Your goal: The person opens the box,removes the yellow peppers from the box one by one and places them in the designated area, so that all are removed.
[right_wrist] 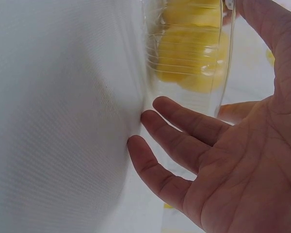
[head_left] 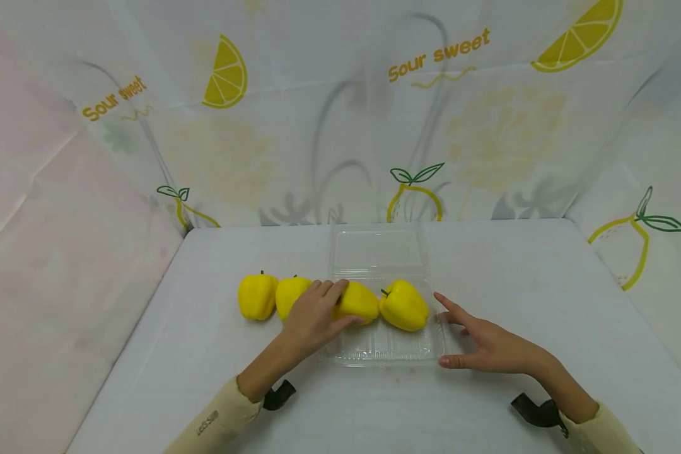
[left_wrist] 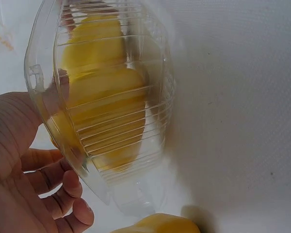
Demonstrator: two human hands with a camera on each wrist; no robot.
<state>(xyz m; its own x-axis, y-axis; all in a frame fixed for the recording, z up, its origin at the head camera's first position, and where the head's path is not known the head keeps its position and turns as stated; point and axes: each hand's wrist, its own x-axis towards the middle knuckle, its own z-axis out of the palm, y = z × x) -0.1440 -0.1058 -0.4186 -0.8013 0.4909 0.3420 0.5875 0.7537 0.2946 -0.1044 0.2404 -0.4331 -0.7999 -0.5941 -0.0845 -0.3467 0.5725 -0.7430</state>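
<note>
A clear plastic clamshell box [head_left: 374, 356] stands with its lid folded back, holding two yellow bell peppers. My left hand [head_left: 313, 318] grips the left pepper [head_left: 359, 302] in the box, thumb on its near side and fingers on the far side. The right pepper [head_left: 404, 306] lies tilted beside it, its stem toward the upper left. At the box's right side, my right hand [head_left: 490, 347] has its fingers spread, thumb near the front corner. In the right wrist view, the right hand's fingers [right_wrist: 172, 133] are loosely extended beside the clear wall.
Left of the box, two more yellow peppers stand on the white table: one at the far left [head_left: 258, 296], the other [head_left: 291, 293] partly hidden by my left hand. The box's lid [head_left: 378, 247] lies flat behind it. A lemon-printed cloth [head_left: 340, 126] hangs behind the table.
</note>
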